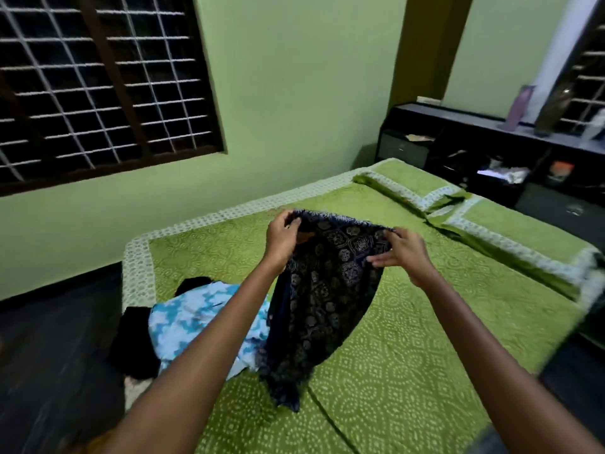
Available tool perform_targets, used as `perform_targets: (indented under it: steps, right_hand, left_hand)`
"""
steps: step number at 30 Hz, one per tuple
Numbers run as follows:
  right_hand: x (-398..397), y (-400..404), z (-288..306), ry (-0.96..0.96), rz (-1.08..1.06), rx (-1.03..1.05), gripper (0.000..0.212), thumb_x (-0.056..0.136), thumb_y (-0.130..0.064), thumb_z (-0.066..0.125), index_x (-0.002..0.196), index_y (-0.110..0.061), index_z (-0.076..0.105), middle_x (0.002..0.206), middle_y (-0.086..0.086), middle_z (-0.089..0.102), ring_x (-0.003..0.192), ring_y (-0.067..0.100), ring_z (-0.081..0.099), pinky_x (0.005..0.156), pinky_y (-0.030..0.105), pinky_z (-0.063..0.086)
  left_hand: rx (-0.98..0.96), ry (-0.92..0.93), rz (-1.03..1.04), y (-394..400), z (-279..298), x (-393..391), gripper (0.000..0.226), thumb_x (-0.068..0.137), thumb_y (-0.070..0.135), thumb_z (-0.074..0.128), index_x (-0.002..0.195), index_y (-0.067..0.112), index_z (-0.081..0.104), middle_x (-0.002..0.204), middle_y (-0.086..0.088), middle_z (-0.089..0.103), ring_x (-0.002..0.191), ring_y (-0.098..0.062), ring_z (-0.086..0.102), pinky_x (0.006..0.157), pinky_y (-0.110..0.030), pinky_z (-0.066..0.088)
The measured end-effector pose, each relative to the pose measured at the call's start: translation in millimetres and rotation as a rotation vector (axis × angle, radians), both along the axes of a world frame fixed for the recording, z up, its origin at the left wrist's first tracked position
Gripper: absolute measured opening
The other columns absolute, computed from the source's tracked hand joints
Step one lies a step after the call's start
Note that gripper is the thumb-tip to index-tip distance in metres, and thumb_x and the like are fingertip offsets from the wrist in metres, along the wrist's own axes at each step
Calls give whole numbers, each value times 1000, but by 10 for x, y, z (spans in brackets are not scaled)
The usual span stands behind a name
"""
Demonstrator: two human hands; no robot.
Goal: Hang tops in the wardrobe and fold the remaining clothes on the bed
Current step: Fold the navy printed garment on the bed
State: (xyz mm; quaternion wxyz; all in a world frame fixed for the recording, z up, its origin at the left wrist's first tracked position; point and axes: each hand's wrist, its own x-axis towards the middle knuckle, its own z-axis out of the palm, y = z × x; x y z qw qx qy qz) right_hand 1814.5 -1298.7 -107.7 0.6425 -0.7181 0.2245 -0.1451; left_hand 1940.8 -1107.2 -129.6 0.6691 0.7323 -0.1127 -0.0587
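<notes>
Fingers [289, 221] pinching the dark printed garment [327, 290] at both top corners over the bed [425, 339]; risking loose hem snagging the blue-white top [196, 319] nearby.

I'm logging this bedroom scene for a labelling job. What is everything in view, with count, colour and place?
Patterned garment: one, dark blue with pale print, held up over the bed, lower end touching the cover.
Tie-dye garment: one, light blue and white, near left edge of the bed.
Black clothes: a heap, count unclear, under and beside the tie-dye garment.
Bed cover: one, green with white dots.
Pillows: two, green with white borders, far right of the bed.
Window: one, dark frame, white grille, left wall.
Shelf unit: one, black, behind the pillows.
Left hand: grips the garment's top edge.
Right hand: pinches the same edge.
</notes>
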Motion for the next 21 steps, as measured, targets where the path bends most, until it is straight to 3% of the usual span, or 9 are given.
perform_targets:
  steps: [2,4,7,10,12,14,17,21]
  right_hand:
    - [-54,-183,-43,-41,-62,70,47,101,-10,40,141,8,25,143,24,34,62,27,70,53,32,57]
    - [-65,-383,-75,-99,-130,97,40,101,-11,40,139,-4,31,142,18,34,77,32,70,60,30,59]
    - [-29,-712,-68,-194,-205,91,5,100,-8,41,100,-6,45,119,14,51,77,20,68,71,25,58]
    - [93,-1088,-86,-264,-257,90,19,97,-2,45,79,-10,45,92,10,54,78,12,59,92,39,52]
    - [199,-1384,-97,-310,-275,79,30,93,1,49,69,-14,39,71,1,44,71,9,48,99,51,44]
    - [332,-1748,-91,-332,-278,85,36,92,4,50,66,-16,34,64,-2,35,67,9,42,100,54,41]
    - [541,-2324,-24,-360,-289,82,36,91,4,50,65,-16,34,64,-2,36,74,15,45,97,57,39]
    - [843,-3023,154,-367,-261,110,36,94,4,46,66,-14,33,70,2,42,74,8,56,91,36,50]
  left_hand:
    - [6,-28,-17,-244,12,-41,19,95,9,49,111,1,57,110,-14,61,98,-26,60,92,-44,50]
    - [0,-76,-69,-498,83,-79,19,96,6,47,111,0,57,105,-10,60,96,-21,56,89,-37,47]
    - [-3,-141,-110,-908,132,-68,23,97,5,44,116,-3,54,111,-14,60,102,-23,55,84,-23,42]
    - [-59,-172,-75,-1367,178,-17,24,98,3,43,117,-5,53,109,-13,59,95,-14,56,77,-9,41]
    - [-101,-171,-60,-1722,226,79,23,98,3,43,117,-3,54,105,-8,58,92,-11,55,78,-11,44]
    - [-147,-146,-30,-2114,263,250,24,97,3,43,119,-2,53,107,-6,57,96,-12,54,85,-19,45]
    - [-185,-134,-15,-2708,361,517,23,97,3,45,116,-1,56,100,-2,59,85,-7,55,74,-10,45]
    - [-231,-150,-29,-3418,511,887,17,95,-1,45,100,9,57,84,6,58,76,-4,53,71,-12,45]
